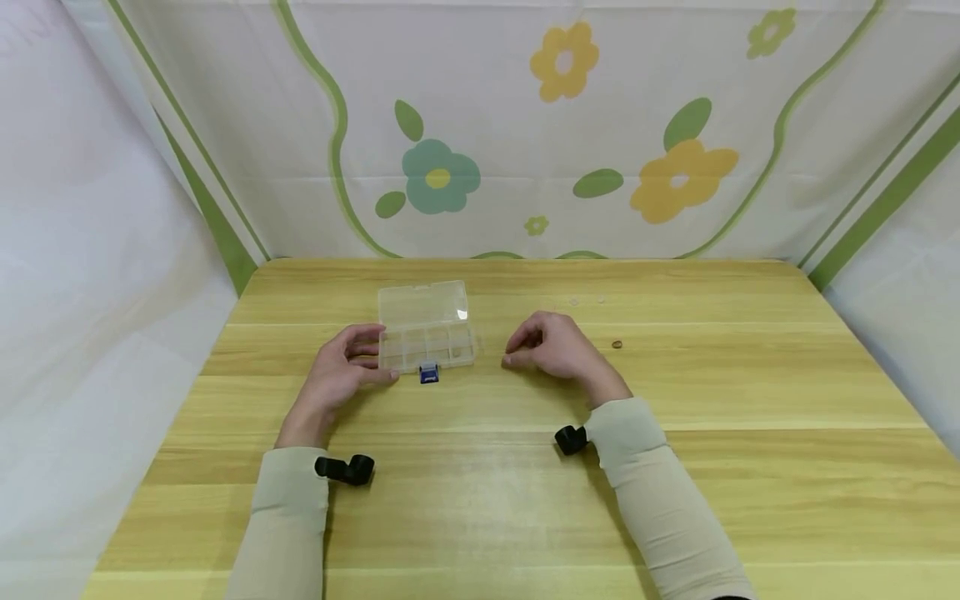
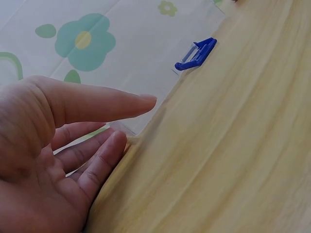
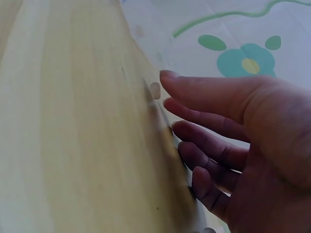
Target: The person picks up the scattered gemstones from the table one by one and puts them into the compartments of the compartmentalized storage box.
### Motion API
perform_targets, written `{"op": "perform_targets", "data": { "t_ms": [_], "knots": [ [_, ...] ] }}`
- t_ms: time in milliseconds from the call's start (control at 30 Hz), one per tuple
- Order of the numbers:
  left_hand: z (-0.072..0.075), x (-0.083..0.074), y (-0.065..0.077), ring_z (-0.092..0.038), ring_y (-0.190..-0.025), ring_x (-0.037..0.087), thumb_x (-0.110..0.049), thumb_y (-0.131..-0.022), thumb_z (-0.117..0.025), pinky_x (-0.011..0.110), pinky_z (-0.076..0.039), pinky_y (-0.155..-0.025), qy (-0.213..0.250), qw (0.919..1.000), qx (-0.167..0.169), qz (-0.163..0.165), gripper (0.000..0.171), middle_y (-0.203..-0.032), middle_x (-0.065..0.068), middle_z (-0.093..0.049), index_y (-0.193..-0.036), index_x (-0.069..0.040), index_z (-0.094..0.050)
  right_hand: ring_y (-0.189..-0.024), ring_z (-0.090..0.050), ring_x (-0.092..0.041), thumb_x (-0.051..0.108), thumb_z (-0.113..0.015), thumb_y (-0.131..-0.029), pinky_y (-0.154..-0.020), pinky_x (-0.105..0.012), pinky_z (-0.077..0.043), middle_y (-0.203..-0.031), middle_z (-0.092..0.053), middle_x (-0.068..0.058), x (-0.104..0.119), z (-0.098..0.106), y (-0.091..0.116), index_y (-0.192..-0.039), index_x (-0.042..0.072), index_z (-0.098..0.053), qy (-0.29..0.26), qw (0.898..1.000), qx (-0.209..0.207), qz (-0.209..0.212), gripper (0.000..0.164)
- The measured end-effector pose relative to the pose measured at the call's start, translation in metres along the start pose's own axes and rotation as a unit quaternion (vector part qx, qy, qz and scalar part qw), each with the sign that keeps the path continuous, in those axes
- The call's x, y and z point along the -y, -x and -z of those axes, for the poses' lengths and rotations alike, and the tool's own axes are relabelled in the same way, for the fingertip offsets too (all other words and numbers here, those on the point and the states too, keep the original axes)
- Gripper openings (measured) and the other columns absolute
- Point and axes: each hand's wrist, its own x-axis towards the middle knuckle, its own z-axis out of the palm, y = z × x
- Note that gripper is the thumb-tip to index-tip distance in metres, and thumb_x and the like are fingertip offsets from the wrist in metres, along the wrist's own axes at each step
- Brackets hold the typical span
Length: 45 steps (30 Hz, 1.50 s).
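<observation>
A clear plastic compartment box (image 1: pixel 415 365) lies on the wooden table with its lid (image 1: pixel 422 305) raised at the back and a blue latch (image 1: pixel 429 372) at the front. My left hand (image 1: pixel 341 367) holds the box's left end, thumb along the front corner and fingers at the side and back. One right compartment holds a small pale piece (image 1: pixel 457 352). To the right of the box, my right hand (image 1: pixel 551 346) has thumb and index finger brought together. A small clear oval piece (image 3: pixel 155 91) shows at those fingertips, seemingly pinched; the head view does not show it.
Behind and right of my right hand, two small clear pieces (image 1: pixel 573 302) lie on the table. A small brown oval piece (image 1: pixel 617 344) lies farther right. A flower-printed cloth (image 1: pixel 495 117) hangs at the table's back edge.
</observation>
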Motion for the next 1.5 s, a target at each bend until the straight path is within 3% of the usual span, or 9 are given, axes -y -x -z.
{"op": "perform_targets", "data": {
  "t_ms": [633,1133,1500],
  "knots": [
    [0.0008,0.0027,0.0002,-0.058,-0.129,0.032,-0.003,-0.088,-0.087,0.041,-0.051,-0.109,0.001,1.0000,-0.002,0.004,0.081,-0.153,0.018,-0.054,-0.159,-0.014,-0.050,-0.097,-0.062,-0.020,0.020,-0.088,-0.090,-0.084,-0.033,-0.050,-0.111,-0.071,-0.005,-0.0016,-0.0046,0.0015,-0.097,0.018,-0.084,0.001,0.999,0.019,0.026,0.008],
    [0.0001,0.0028,-0.0002,-0.058,-0.129,0.032,-0.002,-0.087,-0.087,0.040,-0.051,-0.108,0.003,1.0000,-0.004,0.001,0.081,-0.153,0.018,-0.055,-0.158,-0.014,-0.051,-0.090,-0.064,-0.020,0.019,-0.086,-0.092,-0.080,-0.033,-0.052,-0.103,-0.073,-0.003,-0.0008,-0.0064,0.0006,-0.095,0.018,-0.082,0.008,1.000,0.002,0.007,0.006],
    [-0.0004,0.0040,0.0000,-0.060,-0.127,0.031,-0.002,-0.087,-0.087,0.031,-0.053,-0.101,0.003,1.0000,-0.005,-0.003,0.081,-0.150,0.019,-0.056,-0.158,-0.013,-0.051,-0.091,-0.063,-0.020,0.020,-0.085,-0.092,-0.079,-0.033,-0.053,-0.102,-0.073,-0.003,-0.0045,-0.0073,-0.0007,-0.097,0.017,-0.081,0.006,1.000,-0.012,0.009,0.007]
  ]
}}
